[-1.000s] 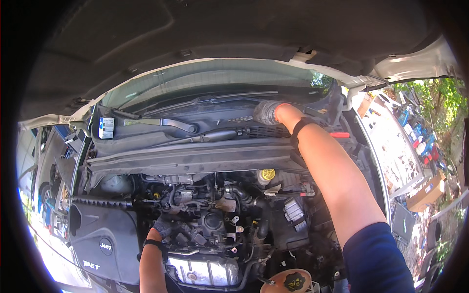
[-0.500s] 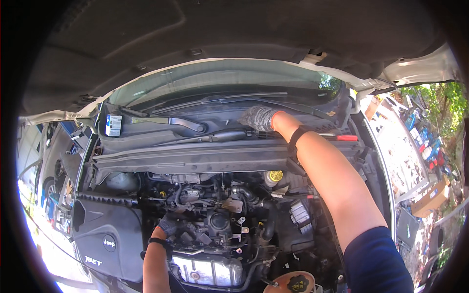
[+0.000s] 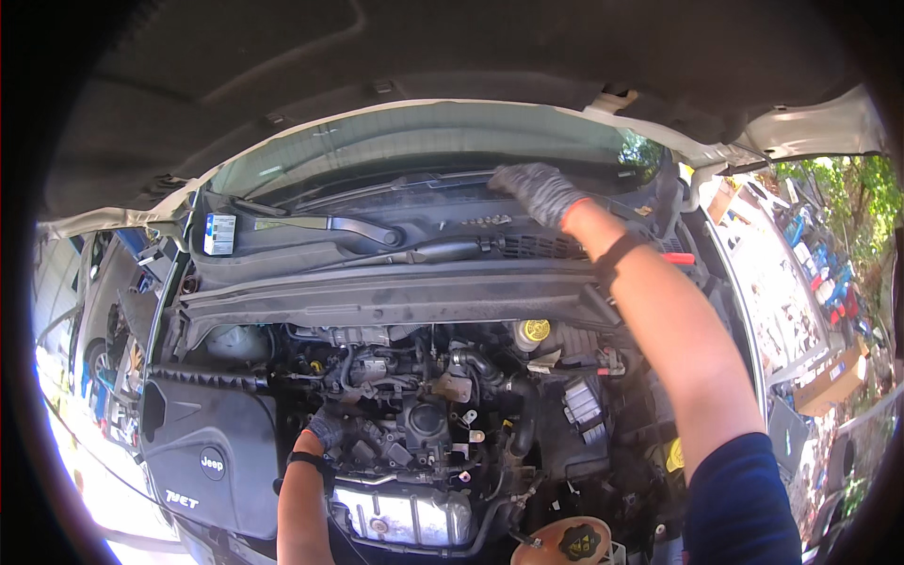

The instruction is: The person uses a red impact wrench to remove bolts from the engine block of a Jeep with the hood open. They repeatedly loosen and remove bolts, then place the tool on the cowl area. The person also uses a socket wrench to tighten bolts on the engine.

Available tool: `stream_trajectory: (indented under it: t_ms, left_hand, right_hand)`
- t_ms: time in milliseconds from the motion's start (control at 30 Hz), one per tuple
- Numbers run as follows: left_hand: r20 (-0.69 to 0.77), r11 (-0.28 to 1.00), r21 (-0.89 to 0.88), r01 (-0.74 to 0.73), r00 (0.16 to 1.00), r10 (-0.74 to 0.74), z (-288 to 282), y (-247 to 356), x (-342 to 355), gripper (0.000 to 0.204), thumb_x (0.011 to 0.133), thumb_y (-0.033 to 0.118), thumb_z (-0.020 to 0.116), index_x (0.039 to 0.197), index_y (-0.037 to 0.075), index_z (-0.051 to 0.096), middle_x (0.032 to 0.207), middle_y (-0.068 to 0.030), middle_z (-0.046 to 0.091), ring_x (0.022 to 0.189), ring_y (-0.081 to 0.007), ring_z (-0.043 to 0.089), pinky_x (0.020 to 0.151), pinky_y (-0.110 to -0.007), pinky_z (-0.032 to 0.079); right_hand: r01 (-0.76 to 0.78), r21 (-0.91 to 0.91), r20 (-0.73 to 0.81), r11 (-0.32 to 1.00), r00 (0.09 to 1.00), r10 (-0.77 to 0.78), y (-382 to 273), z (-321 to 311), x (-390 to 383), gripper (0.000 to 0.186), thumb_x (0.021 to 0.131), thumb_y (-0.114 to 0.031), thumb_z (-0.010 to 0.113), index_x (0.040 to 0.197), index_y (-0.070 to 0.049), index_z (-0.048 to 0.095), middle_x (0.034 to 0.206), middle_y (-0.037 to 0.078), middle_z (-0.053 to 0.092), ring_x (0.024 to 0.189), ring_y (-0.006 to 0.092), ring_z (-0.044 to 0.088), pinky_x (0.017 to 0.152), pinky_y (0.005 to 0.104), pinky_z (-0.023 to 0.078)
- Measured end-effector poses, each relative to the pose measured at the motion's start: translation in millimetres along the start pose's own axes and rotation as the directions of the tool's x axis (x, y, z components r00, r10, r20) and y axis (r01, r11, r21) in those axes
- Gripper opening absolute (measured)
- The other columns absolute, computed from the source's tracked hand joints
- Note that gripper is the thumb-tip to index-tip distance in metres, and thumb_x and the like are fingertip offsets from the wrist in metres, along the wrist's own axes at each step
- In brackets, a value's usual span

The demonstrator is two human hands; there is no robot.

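My right hand (image 3: 539, 193), in a grey knit glove, is raised over the plastic cowl by the windshield base, its fingers curled together; anything between them is too small to make out. Just below it a row of small metal parts (image 3: 485, 220) lies on the cowl. A red-handled tool (image 3: 678, 258) is right of my wrist. My gloved left hand (image 3: 330, 426) is low among the engine parts (image 3: 372, 367), left of a round black housing (image 3: 424, 419), its fingertips hidden against dark components. A silver bar (image 3: 358, 228) and a small white-blue box (image 3: 219, 235) rest on the cowl's left part.
The raised hood (image 3: 452, 42) spans the top above the windshield (image 3: 424, 132). A black cover (image 3: 202, 424) fills the left of the bay, a silver shield (image 3: 405, 513) and coolant tank (image 3: 546, 546) the bottom. Outside at right are a cardboard box (image 3: 829, 381) and clutter.
My right hand has lifted up and shifted right, uncovering more of the small metal parts on the cowl. My left hand stays in nearly the same place among the engine parts.
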State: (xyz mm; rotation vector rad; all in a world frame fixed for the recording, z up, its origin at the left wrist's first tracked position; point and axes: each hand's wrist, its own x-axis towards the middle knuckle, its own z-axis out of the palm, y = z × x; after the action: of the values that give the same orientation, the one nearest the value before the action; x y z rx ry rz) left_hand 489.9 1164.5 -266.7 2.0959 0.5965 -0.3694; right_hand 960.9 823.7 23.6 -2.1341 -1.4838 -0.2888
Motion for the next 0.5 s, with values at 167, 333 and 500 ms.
stream_trajectory:
  t_ms: [167, 333, 500]
  left_hand:
    - [0.008, 0.946, -0.323, 0.038, 0.999, -0.038, -2.9, 29.8, -25.9, 0.039, 0.094, 0.027, 0.079, 0.126, 0.007, 0.078, 0.114, -0.0142, 0.079, 0.103, -0.0182, 0.072, 0.091, -0.035, 0.058]
    - [0.008, 0.706, 0.708, -0.041, 0.999, 0.05, -61.9, 57.7, -51.2, 0.035, 0.091, 0.03, 0.076, 0.119, 0.008, 0.079, 0.114, -0.0195, 0.079, 0.103, -0.034, 0.076, 0.091, -0.04, 0.059]
    - [-0.276, 0.963, 0.252, 0.096, 0.961, -0.023, -30.0, 185.0, -133.8, 0.026, 0.091, 0.025, 0.072, 0.109, 0.007, 0.081, 0.113, -0.0184, 0.078, 0.104, -0.038, 0.075, 0.091, -0.044, 0.059]
  right_hand:
    - [-0.239, -0.097, 0.015, 0.966, 0.97, 0.242, 5.1, -75.6, -88.3, 0.032, 0.108, -0.028, 0.057, 0.118, -0.005, 0.077, 0.111, 0.022, 0.077, 0.113, 0.0376, 0.072, 0.098, 0.0459, 0.054]
    - [-0.099, -0.096, 0.104, 0.991, 0.989, 0.109, -10.1, -90.9, -153.1, 0.03, 0.096, -0.022, 0.07, 0.119, -0.004, 0.076, 0.117, 0.023, 0.075, 0.111, 0.0391, 0.072, 0.098, 0.0481, 0.056]
    - [-0.097, -0.029, 0.255, 0.995, 0.962, 0.101, -40.6, -25.4, -127.2, 0.038, 0.094, -0.021, 0.068, 0.128, -0.006, 0.073, 0.125, 0.023, 0.071, 0.126, 0.0407, 0.066, 0.105, 0.0506, 0.054]
